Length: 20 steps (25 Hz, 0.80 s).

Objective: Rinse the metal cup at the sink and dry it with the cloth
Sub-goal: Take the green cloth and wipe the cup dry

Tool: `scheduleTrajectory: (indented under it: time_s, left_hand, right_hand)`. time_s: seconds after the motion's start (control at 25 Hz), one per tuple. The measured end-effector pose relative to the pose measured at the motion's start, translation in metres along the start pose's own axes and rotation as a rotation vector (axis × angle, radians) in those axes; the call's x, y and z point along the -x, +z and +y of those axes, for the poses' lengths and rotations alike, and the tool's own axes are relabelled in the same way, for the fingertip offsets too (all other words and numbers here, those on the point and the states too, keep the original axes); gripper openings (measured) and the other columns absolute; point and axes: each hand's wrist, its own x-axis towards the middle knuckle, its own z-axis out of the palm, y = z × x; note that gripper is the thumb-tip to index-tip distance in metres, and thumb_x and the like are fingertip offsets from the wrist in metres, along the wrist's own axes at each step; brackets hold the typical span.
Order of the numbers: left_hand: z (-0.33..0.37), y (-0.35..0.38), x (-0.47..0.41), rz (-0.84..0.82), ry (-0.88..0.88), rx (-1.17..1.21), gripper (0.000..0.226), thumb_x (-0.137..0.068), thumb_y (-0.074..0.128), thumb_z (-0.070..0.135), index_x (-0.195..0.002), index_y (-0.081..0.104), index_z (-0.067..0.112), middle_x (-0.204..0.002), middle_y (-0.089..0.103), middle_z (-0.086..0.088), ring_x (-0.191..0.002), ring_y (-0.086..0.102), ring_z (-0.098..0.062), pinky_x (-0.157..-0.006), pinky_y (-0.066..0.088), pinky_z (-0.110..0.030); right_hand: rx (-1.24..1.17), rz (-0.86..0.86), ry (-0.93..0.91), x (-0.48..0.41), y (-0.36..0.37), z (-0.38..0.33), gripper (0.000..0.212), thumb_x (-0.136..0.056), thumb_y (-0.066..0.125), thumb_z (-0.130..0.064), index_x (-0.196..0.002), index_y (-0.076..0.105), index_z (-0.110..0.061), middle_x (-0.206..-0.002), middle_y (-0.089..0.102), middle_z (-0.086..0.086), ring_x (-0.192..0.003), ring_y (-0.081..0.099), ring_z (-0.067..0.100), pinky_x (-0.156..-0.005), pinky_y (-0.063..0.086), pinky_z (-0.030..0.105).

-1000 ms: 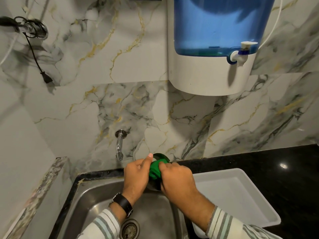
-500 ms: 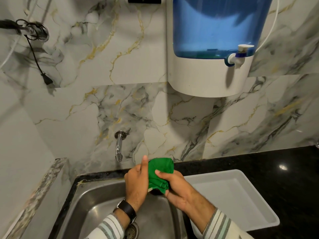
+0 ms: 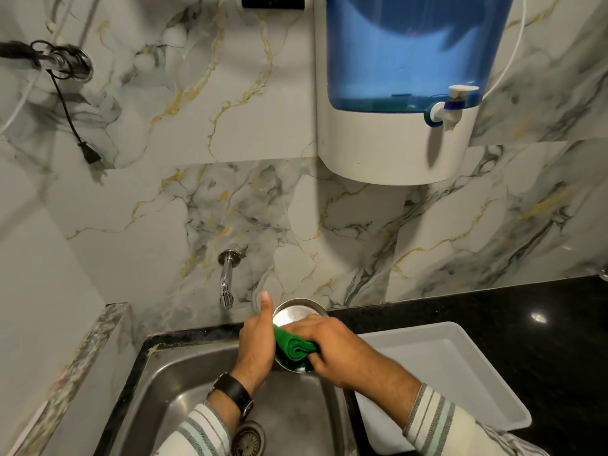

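Observation:
The metal cup is held above the far edge of the steel sink, its shiny round end facing the camera. My left hand grips the cup's left side, thumb pointing up. My right hand presses a bunched green cloth against the cup's near side. The lower part of the cup is hidden by the cloth and both hands.
A chrome tap juts from the marble wall just left of the cup, with no water running. A white plastic tray lies on the black counter to the right. A blue water dispenser hangs above. The sink drain is below my left wrist.
The cloth covered the cup's end before; it has slid down onto the near side, and the cup's shiny end now shows. My right hand has moved over the cloth.

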Motion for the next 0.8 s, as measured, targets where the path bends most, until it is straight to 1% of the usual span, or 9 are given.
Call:
scheduleTrajectory:
  time_s: [0.04, 0.12, 0.24, 0.32, 0.44, 0.52, 0.6, 0.68, 0.8]
  left_hand:
    - [0.000, -0.001, 0.001, -0.063, -0.065, 0.049, 0.096, -0.090, 0.037, 0.087, -0.080, 0.076, 0.001, -0.083, 0.083, -0.013, -0.078, 0.078, -0.035, -0.073, 0.059, -0.043]
    - [0.002, -0.002, 0.004, -0.163, -0.155, 0.106, 0.083, -0.086, 0.050, 0.084, -0.094, 0.085, 0.009, -0.089, 0.085, -0.014, -0.086, 0.083, -0.033, -0.076, 0.064, -0.044]
    - [0.006, -0.002, 0.009, -0.174, -0.163, 0.045, 0.062, -0.084, 0.061, 0.079, -0.086, 0.086, 0.022, -0.083, 0.086, 0.001, -0.075, 0.084, -0.019, -0.067, 0.067, -0.040]
    - [0.009, -0.001, 0.009, -0.113, -0.100, -0.010, 0.069, -0.081, 0.066, 0.080, -0.064, 0.072, 0.014, -0.069, 0.075, 0.000, -0.065, 0.072, -0.021, -0.061, 0.061, -0.036]
    - [0.016, -0.001, 0.009, 0.022, 0.111, -0.208, 0.070, -0.083, 0.067, 0.078, -0.051, 0.046, 0.019, -0.050, 0.043, 0.000, -0.052, 0.042, -0.018, -0.057, 0.037, -0.032]
    - [0.022, 0.001, 0.010, 0.088, 0.210, -0.280, 0.071, -0.085, 0.070, 0.072, -0.047, 0.038, 0.021, -0.043, 0.036, 0.005, -0.046, 0.034, -0.017, -0.052, 0.032, -0.030]
    - [0.025, 0.002, 0.014, 0.150, 0.292, -0.343, 0.068, -0.086, 0.072, 0.067, -0.048, 0.042, 0.019, -0.043, 0.037, 0.005, -0.044, 0.034, -0.018, -0.049, 0.032, -0.030]
    - [0.022, 0.002, 0.015, 0.226, 0.304, -0.333, 0.067, -0.088, 0.073, 0.063, -0.049, 0.044, 0.017, -0.043, 0.039, 0.005, -0.044, 0.034, -0.018, -0.047, 0.029, -0.031]
    - [0.021, 0.002, 0.007, 0.235, 0.280, -0.316, 0.065, -0.088, 0.075, 0.059, -0.053, 0.053, 0.010, -0.045, 0.047, 0.003, -0.045, 0.040, -0.018, -0.047, 0.032, -0.031]
  right_hand:
    - [0.094, -0.025, -0.049, 0.002, 0.000, 0.001, 0.071, -0.084, 0.064, -0.001, -0.149, 0.061, -0.029, -0.147, 0.066, -0.010, -0.138, 0.058, 0.014, -0.119, 0.047, 0.039]
    - [0.355, -0.026, -0.182, 0.003, 0.002, 0.001, 0.063, -0.088, 0.070, -0.014, -0.148, 0.061, -0.029, -0.147, 0.066, -0.011, -0.129, 0.061, 0.018, -0.108, 0.053, 0.039]
    - [0.722, 0.095, -0.278, -0.004, -0.001, -0.003, 0.041, -0.094, 0.056, -0.026, -0.131, 0.070, -0.022, -0.131, 0.071, -0.004, -0.114, 0.063, 0.024, -0.084, 0.053, 0.041]
    - [0.862, 0.137, -0.235, -0.005, -0.002, -0.011, 0.028, -0.091, 0.059, -0.025, -0.110, 0.078, -0.016, -0.109, 0.074, 0.002, -0.101, 0.064, 0.027, -0.076, 0.050, 0.042]
    - [0.811, 0.110, -0.010, 0.003, 0.002, -0.023, 0.017, -0.074, 0.077, -0.029, -0.085, 0.077, -0.017, -0.082, 0.075, 0.003, -0.088, 0.067, 0.027, -0.065, 0.054, 0.039]
    - [0.587, 0.085, 0.190, 0.009, 0.008, -0.027, 0.016, -0.073, 0.067, -0.030, -0.084, 0.071, -0.018, -0.081, 0.075, 0.005, -0.088, 0.070, 0.029, -0.061, 0.055, 0.038]
    - [0.251, 0.038, 0.346, 0.006, 0.007, -0.024, 0.022, -0.077, 0.058, -0.025, -0.092, 0.071, -0.015, -0.091, 0.077, 0.012, -0.094, 0.071, 0.036, -0.073, 0.058, 0.042]
    - [-0.361, 0.034, 0.521, -0.003, 0.002, -0.017, 0.024, -0.081, 0.062, -0.011, -0.098, 0.077, -0.012, -0.102, 0.080, 0.019, -0.098, 0.075, 0.038, -0.085, 0.062, 0.043]
    - [-1.257, 0.124, 0.765, -0.007, 0.013, -0.009, 0.025, -0.083, 0.064, 0.010, -0.101, 0.079, 0.000, -0.113, 0.077, 0.033, -0.092, 0.079, 0.042, -0.083, 0.066, 0.045]
